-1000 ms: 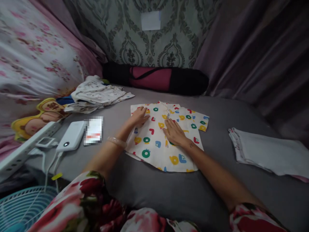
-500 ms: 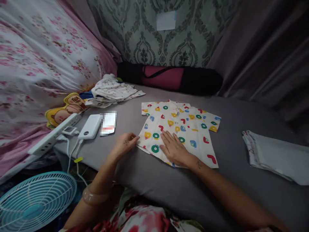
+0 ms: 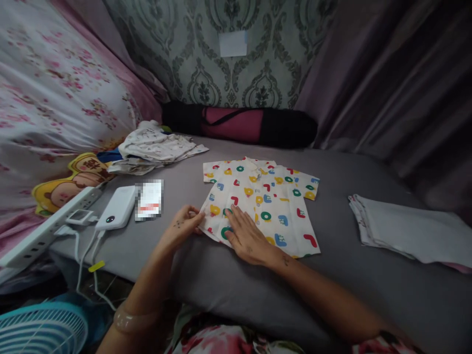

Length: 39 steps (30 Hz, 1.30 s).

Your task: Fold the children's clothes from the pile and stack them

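A small short-sleeved shirt (image 3: pixel 265 216), white with colourful letter prints, lies spread flat on the grey sheet, its collar pointing away from me. My right hand (image 3: pixel 247 236) rests flat on its lower left part, fingers stretched out and palm down. At the shirt's lower left corner, my left hand (image 3: pixel 186 223) has thumb and fingers closed on the edge of the cloth. Part of the hem is hidden under my right hand and wrist.
Folded white cloth (image 3: pixel 405 228) lies at the right, and crumpled patterned clothes (image 3: pixel 155 147) at the back left. A power bank (image 3: pixel 117 209), power strip (image 3: pixel 47 231) and cushion (image 3: pixel 70 179) are left. A blue fan (image 3: pixel 44 327) stands below; a black-and-pink bag (image 3: pixel 236 125) lies by the wall.
My right hand has slid slightly left across the shirt. My left fingers have come further onto the shirt's corner. The whole view has turned a little to the right.
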### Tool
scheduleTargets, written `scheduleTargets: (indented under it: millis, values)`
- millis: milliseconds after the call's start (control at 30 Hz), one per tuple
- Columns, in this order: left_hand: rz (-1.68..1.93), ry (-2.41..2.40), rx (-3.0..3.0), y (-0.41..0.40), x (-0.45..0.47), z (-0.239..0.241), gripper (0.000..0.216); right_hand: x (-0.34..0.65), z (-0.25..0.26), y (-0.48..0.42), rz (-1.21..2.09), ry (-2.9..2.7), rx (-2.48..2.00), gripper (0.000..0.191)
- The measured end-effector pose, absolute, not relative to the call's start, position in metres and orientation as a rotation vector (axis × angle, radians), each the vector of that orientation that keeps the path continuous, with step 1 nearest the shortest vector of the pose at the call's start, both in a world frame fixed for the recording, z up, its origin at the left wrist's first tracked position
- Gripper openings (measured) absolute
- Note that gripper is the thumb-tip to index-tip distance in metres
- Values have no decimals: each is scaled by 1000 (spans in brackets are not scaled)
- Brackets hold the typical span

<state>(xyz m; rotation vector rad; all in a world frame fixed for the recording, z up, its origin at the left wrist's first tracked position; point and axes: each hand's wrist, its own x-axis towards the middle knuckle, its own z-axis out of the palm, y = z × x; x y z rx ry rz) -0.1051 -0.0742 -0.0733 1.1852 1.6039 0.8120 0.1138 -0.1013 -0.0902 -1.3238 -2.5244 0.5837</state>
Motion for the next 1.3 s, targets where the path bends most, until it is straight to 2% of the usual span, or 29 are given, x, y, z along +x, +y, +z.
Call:
scheduleTargets:
  millis: [167,300,400,467,600,700,867,1300]
  values:
    - [795,1609,1288,-77,-110,-81,63,111,-94,-104,522,-2502,-1342,62]
    - [625,1812,1693,-82,-120,-91,49,109,-92,-106,508,-2555,-1316,59]
    - [492,2031,2004,-84,-118,-90,39,120,-80,-106,662,-2629,-1161,57]
    - [524,2107,2168,-81,-109,-87,38,137,-71,-104,733,-2639,-1112,56]
    - [608,1712,2474,-70,-78,-94,46,188,-74,-95,384,-2409,-1540,57]
    - [332,1548,2604,-65,-58,-111,58,222,-92,-87,187,-2279,-1823,58]
    - [31,1591,2610,-65,-53,-121,66,238,-111,-84,216,-2291,-1906,57]
    - [-41,1413,2683,-68,-107,-114,66,271,-113,-130,293,-2375,-1854,63]
